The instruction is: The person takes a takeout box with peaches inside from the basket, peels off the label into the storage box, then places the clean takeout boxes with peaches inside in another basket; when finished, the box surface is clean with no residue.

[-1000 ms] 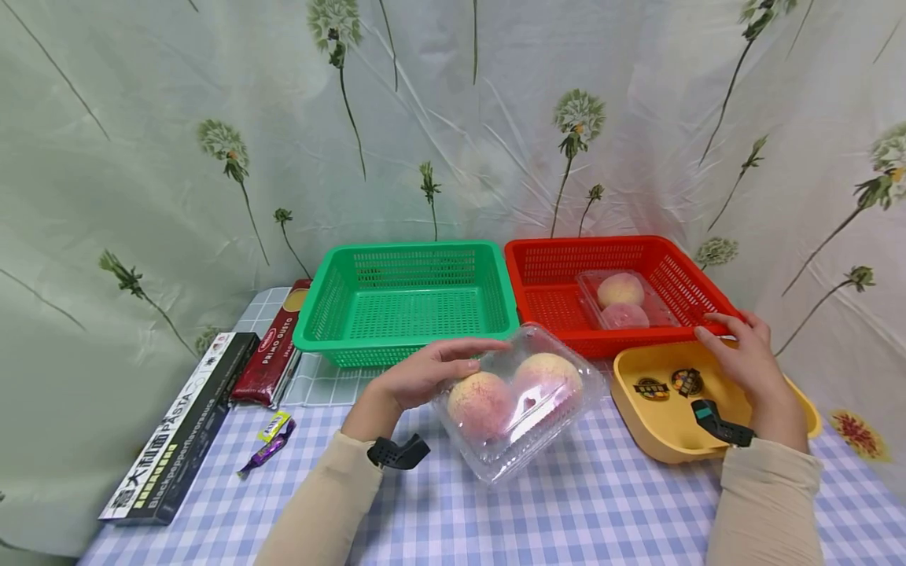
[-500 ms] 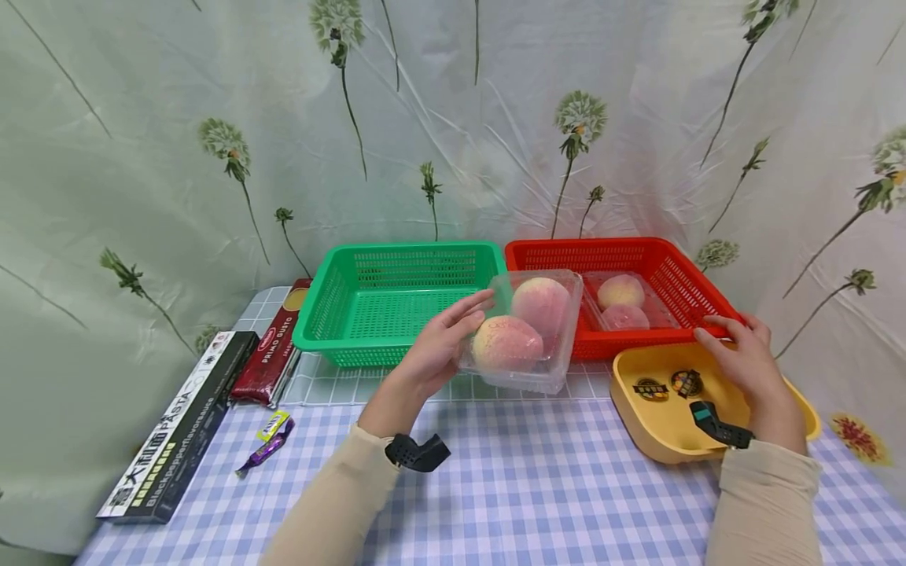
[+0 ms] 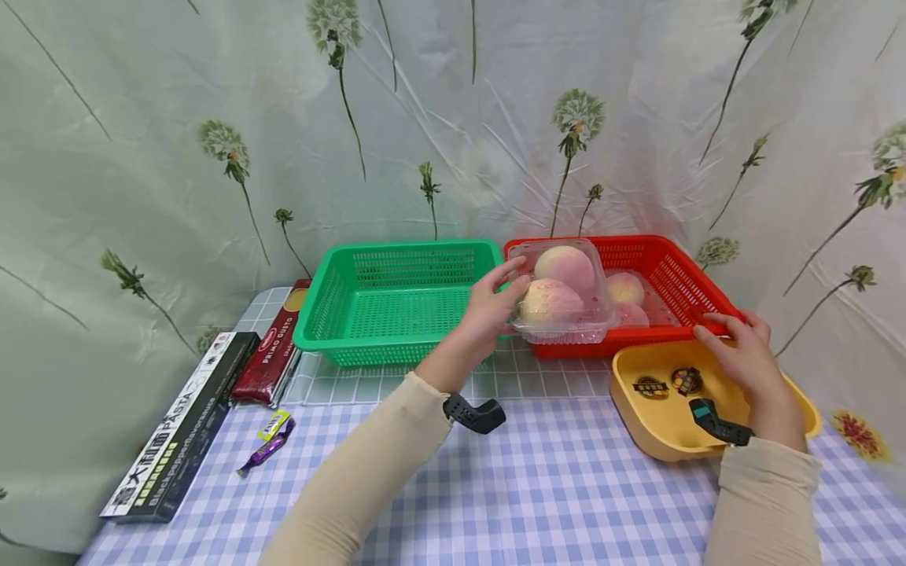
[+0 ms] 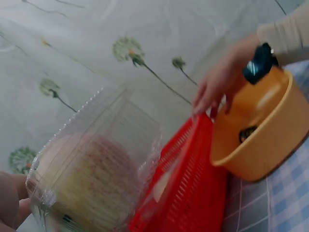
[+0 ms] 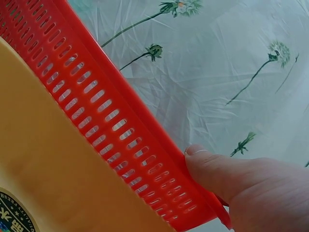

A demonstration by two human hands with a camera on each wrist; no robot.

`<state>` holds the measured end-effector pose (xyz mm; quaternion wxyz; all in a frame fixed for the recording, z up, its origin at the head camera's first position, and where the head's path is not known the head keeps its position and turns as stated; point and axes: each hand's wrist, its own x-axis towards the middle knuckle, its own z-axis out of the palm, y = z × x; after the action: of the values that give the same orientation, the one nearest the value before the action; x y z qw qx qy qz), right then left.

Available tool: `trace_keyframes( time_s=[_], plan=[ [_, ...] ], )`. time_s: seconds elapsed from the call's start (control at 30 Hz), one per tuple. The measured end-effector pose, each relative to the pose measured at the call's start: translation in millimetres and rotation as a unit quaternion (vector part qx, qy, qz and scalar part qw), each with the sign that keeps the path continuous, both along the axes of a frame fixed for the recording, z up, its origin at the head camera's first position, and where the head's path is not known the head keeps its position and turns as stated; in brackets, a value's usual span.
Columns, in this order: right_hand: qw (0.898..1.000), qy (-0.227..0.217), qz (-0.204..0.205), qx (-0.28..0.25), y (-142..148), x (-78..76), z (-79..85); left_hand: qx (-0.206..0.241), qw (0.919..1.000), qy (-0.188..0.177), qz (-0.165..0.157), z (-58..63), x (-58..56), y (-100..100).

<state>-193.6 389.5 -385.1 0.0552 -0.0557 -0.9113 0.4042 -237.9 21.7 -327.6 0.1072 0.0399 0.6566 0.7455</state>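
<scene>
My left hand [image 3: 490, 311] grips the left edge of a clear plastic box of peaches [image 3: 562, 295], held up over the left part of the red basket [image 3: 683, 271]. Two peaches show through its lid, and in the left wrist view the box [image 4: 96, 164] fills the lower left. Inside the basket lies another clear box of peaches [image 3: 626, 299], partly covered by the held one. My right hand [image 3: 750, 362] grips the basket's front right corner, above the yellow tub [image 3: 651, 428]; in the right wrist view its thumb [image 5: 212, 169] lies on the red rim.
A green basket [image 3: 406, 346] stands left of the red one. Farther left lie a red pasta packet [image 3: 272, 354], a long black pasta box [image 3: 180, 432] and two small wrapped snacks, one yellow [image 3: 274, 424] and one purple [image 3: 267, 450]. A flowered curtain [image 3: 453, 118] hangs behind.
My left hand has carried the box of peaches up and to the right, from over the checked cloth to over the red basket, levelling it on the way. My right hand has stayed at the basket corner.
</scene>
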Motion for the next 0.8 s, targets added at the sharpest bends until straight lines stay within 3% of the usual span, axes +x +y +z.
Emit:
trace_keyframes(
  time_s=[0.2, 0.47, 0.6, 0.8],
  plan=[
    [1.0, 0.0, -0.002, -0.001, 0, -0.7, -0.6, -0.046, 0.998, 0.01, 0.042, 1.1, -16.1, 26],
    [1.0, -0.007, -0.011, -0.002, 0, 0.0, 0.0, -0.12, 0.9905, 0.034, 0.06, 0.1, -29.5, 54],
    [1.0, -0.008, -0.01, -0.004, -1, 0.7, 0.6, -0.172, 0.9812, 0.067, 0.055, -1.3, -35.8, 61],
    [1.0, 0.001, -0.01, -0.004, -1, 1.5, 1.0, -0.267, 0.9554, 0.117, 0.043, -6.4, -44.0, 72]
  ],
)
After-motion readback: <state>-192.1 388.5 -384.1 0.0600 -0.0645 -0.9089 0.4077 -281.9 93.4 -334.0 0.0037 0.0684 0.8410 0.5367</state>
